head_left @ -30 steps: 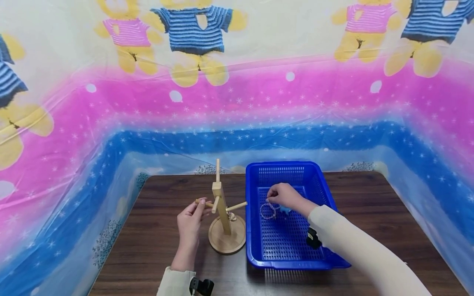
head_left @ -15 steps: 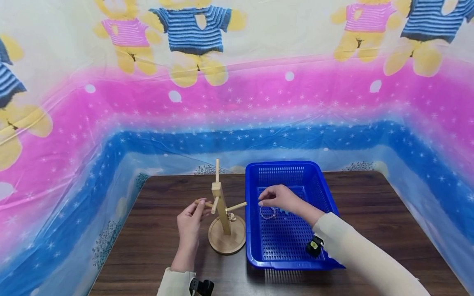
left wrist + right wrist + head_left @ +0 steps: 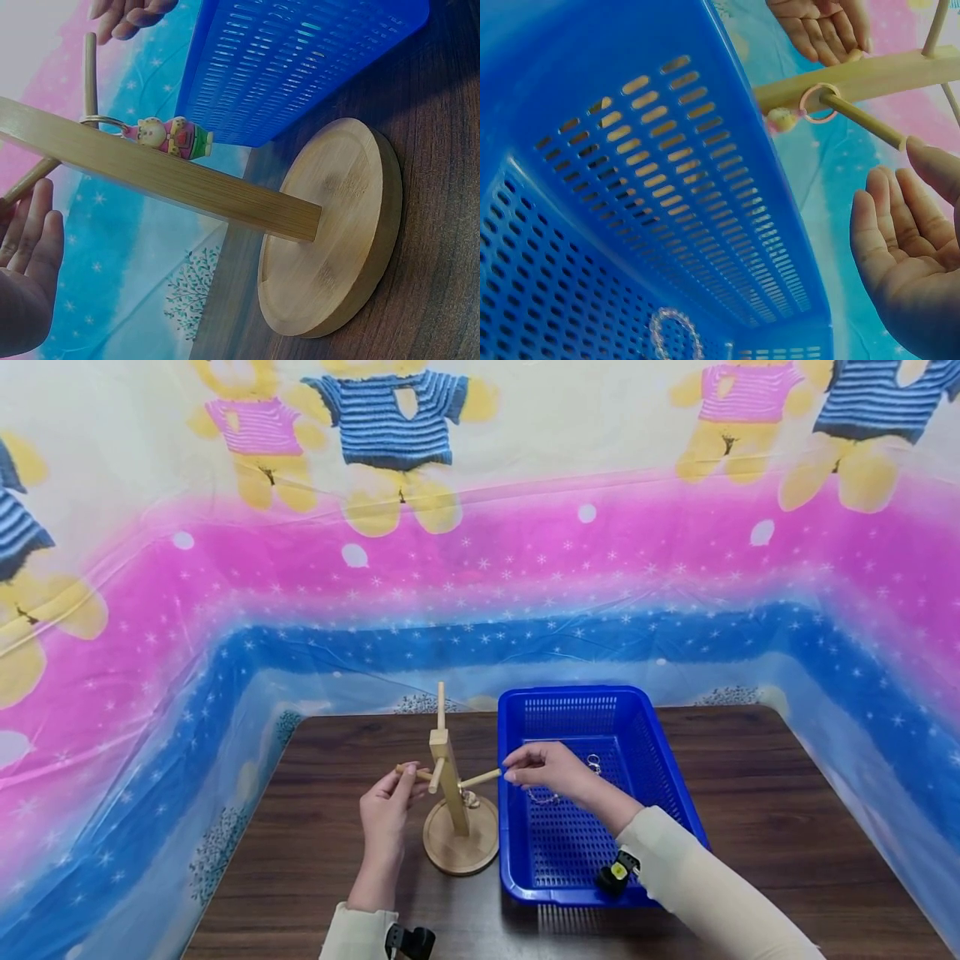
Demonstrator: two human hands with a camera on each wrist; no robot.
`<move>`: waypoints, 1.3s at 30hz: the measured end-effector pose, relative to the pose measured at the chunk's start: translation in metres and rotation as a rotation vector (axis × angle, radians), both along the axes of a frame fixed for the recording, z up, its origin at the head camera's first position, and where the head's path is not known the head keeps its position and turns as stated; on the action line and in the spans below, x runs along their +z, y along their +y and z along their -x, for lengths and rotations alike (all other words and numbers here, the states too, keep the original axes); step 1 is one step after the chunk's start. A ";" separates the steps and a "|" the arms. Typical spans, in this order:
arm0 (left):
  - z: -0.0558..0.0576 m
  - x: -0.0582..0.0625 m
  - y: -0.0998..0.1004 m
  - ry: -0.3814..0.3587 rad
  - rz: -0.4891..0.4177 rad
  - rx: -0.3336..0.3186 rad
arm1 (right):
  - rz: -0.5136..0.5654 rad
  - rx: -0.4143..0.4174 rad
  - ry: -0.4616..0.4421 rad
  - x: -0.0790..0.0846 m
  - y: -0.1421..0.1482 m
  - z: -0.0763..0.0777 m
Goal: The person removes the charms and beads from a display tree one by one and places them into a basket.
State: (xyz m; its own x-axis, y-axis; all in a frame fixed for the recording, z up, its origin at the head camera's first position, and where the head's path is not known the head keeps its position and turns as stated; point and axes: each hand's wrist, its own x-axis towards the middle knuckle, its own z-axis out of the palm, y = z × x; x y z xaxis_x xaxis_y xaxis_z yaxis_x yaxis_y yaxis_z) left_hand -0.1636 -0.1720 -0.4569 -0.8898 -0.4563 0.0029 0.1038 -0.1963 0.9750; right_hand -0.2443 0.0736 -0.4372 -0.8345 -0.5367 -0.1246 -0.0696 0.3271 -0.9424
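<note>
A wooden stand (image 3: 452, 793) with several pegs rises from a round base. My left hand (image 3: 384, 806) pinches the tip of its left peg (image 3: 426, 775) between thumb and fingers. A key ring with a small pink and green animal figurine (image 3: 171, 137) hangs on the right peg (image 3: 480, 778), close to the post. My right hand (image 3: 551, 770) is at that peg's free end, over the basket's left rim; in the right wrist view its thumb tip meets the peg end, its other fingers are loosely bent and nothing shows in them. A beaded bracelet (image 3: 675, 330) lies in the blue basket, partly behind that hand.
The blue plastic basket (image 3: 652, 718) stands right of the stand, close to its base. Inside, a metal ring with a chain (image 3: 594, 764) lies beyond my right hand. Both stand on a dark wooden table (image 3: 757, 810), with a printed cloth (image 3: 480, 643) hanging behind.
My right hand has moved left and slightly down, from over the basket's middle to the right peg's end, uncovering the metal ring in the basket. The left hand stays on its peg.
</note>
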 end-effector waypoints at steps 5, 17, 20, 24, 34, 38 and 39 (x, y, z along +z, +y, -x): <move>0.000 0.000 0.000 -0.011 0.019 0.012 | 0.041 -0.015 -0.016 -0.005 -0.006 -0.001; 0.002 0.000 0.001 0.001 0.012 -0.003 | 0.097 -0.012 -0.031 -0.007 -0.016 -0.003; 0.003 0.000 0.001 0.000 0.019 -0.003 | 0.099 -0.008 -0.025 -0.007 -0.015 -0.004; 0.004 0.000 0.001 -0.018 0.014 -0.002 | 0.090 -0.007 -0.032 -0.006 -0.014 -0.005; 0.011 0.002 -0.002 -0.086 0.092 -0.007 | 0.069 0.043 -0.055 -0.006 -0.014 -0.007; 0.015 0.002 -0.002 -0.084 0.102 -0.027 | 0.070 0.065 -0.048 -0.005 -0.014 -0.009; 0.016 0.002 -0.002 -0.080 0.099 -0.031 | 0.070 0.065 -0.050 -0.005 -0.014 -0.009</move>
State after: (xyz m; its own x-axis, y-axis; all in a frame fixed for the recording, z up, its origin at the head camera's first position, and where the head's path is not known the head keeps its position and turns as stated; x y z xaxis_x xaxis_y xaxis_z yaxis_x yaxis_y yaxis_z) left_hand -0.1792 -0.1743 -0.4549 -0.9029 -0.4291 -0.0251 0.0202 -0.1007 0.9947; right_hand -0.2350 0.0594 -0.4418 -0.7915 -0.5982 -0.1252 -0.0412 0.2565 -0.9657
